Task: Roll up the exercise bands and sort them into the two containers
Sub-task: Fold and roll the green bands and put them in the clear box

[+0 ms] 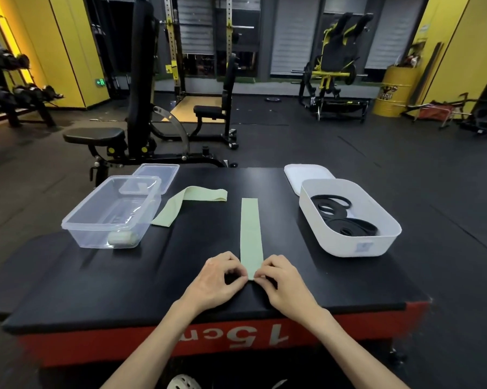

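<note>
- Left hand (217, 276) low in the middle of the view, fingers curled, thumb and forefinger pinching the near left corner of a pale green band (250, 234).
- Right hand (281, 279) just beside it, curled the same way, pinching the near right corner of the same band.
- Band lying flat and unrolled on a black padded platform (124, 282), long axis pointing straight away from the body, near end held between the two hands.
- Both hands equally close to that near end; judged to be the start of a roll, to be turned forward along the strip, away from the body.
- Further off and to the left, a second green band (186, 203), loose and folded over on itself, not yet rolled.
- On the left, well apart from the hands, a clear plastic tub (90, 240) with one rolled pale band (121, 237) in its near corner; clear lid (156, 175) resting against its far rim.
- On the right, a white tub (349, 245) holding coiled black bands (343, 217); white lid (304, 172) just behind it.
- Likely home for the finished roll: the clear plastic tub, on the left hand's side.
- Beyond the platform, a weight bench (96, 134) and gym machines on a dark floor.
</note>
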`<act>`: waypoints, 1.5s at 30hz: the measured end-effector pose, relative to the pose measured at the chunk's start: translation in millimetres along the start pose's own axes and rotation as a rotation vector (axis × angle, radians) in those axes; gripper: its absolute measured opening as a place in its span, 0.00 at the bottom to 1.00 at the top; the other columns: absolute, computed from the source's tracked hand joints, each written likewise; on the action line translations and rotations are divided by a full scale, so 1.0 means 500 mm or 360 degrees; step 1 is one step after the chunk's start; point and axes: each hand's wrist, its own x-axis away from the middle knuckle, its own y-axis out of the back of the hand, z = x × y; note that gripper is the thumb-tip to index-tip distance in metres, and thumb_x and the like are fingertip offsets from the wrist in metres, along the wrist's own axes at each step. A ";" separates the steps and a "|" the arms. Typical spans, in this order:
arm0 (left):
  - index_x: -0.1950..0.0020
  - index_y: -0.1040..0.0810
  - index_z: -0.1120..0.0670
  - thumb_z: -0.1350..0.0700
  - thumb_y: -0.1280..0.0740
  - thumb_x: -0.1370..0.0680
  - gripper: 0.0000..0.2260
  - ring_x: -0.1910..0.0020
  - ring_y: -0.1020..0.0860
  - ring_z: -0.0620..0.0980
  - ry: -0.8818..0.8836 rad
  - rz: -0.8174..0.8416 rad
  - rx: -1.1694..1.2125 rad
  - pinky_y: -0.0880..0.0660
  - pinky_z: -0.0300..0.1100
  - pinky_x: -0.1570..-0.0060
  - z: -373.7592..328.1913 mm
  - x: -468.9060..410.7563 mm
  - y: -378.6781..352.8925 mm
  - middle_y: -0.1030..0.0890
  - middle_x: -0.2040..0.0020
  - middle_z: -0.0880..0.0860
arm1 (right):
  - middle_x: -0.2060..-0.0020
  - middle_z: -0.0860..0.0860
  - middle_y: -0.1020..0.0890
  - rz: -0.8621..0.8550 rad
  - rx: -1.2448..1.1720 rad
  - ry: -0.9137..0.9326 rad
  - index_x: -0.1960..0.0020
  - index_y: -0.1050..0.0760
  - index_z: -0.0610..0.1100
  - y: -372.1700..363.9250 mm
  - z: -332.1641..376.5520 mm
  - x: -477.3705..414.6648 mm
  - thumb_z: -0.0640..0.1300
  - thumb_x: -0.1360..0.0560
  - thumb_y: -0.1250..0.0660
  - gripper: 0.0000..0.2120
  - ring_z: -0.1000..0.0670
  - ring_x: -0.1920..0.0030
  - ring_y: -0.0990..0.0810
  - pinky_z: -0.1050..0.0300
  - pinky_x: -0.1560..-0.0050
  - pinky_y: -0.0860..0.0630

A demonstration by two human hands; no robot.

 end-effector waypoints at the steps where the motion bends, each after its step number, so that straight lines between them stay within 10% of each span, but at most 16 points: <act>1: 0.61 0.20 0.46 0.55 0.29 0.27 0.04 0.60 0.26 0.41 0.0010 0.0001 -0.0004 0.32 0.28 0.59 0.001 0.001 -0.001 0.24 0.60 0.42 | 0.59 0.57 0.24 -0.0009 -0.0020 -0.0019 0.55 0.20 0.46 -0.001 -0.002 -0.001 0.42 0.26 0.32 0.03 0.58 0.54 0.28 0.67 0.52 0.31; 18: 0.58 0.20 0.45 0.56 0.29 0.29 0.05 0.65 0.29 0.43 0.0159 -0.0005 0.0125 0.33 0.30 0.61 -0.007 -0.010 0.004 0.23 0.62 0.45 | 0.71 0.56 0.21 0.0180 -0.0364 -0.0504 0.66 0.20 0.52 0.025 0.002 -0.057 0.39 0.32 0.28 0.09 0.60 0.70 0.29 0.70 0.65 0.33; 33: 0.54 0.17 0.53 0.54 0.31 0.24 0.04 0.63 0.25 0.41 -0.0063 0.0038 -0.0268 0.32 0.31 0.56 -0.016 -0.007 0.007 0.19 0.59 0.47 | 0.55 0.51 0.20 0.0216 0.0184 -0.0002 0.49 0.17 0.46 0.020 0.003 -0.031 0.38 0.25 0.35 0.09 0.49 0.52 0.24 0.61 0.51 0.30; 45: 0.56 0.19 0.52 0.58 0.32 0.24 0.03 0.63 0.24 0.40 0.0166 0.0165 -0.0096 0.28 0.32 0.59 -0.017 -0.007 0.019 0.21 0.63 0.42 | 0.63 0.56 0.23 0.0296 0.0061 -0.0190 0.55 0.21 0.49 0.032 0.017 -0.023 0.39 0.26 0.36 0.08 0.53 0.59 0.25 0.61 0.54 0.29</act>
